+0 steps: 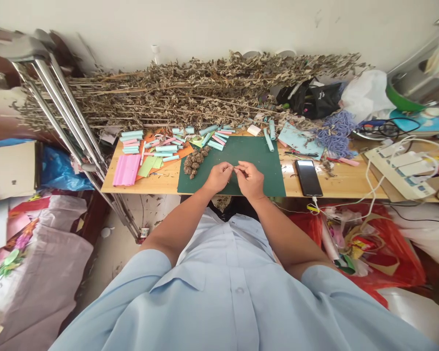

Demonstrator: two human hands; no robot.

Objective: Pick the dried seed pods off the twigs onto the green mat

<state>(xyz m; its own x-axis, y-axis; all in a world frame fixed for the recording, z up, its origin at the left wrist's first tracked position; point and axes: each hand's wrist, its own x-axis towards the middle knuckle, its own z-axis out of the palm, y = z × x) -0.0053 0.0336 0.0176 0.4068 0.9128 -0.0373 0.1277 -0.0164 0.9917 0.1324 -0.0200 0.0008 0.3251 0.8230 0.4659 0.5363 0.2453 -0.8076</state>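
Observation:
Over the front part of a dark green cutting mat, my left hand and my right hand almost meet at the fingertips. Both are closed in a pinch. Something small and dark shows between them, too small to name. Just left of my left hand, a clump of brown dried balls lies on the mat's left side. Rolled blue and pink paper tubes rest at the mat's back edge.
Dried leafy stalks fill the back of the wooden table. Pink paper and green slips lie left. A phone on a cable, purple yarn and a power strip are right. Metal crutches lean at left.

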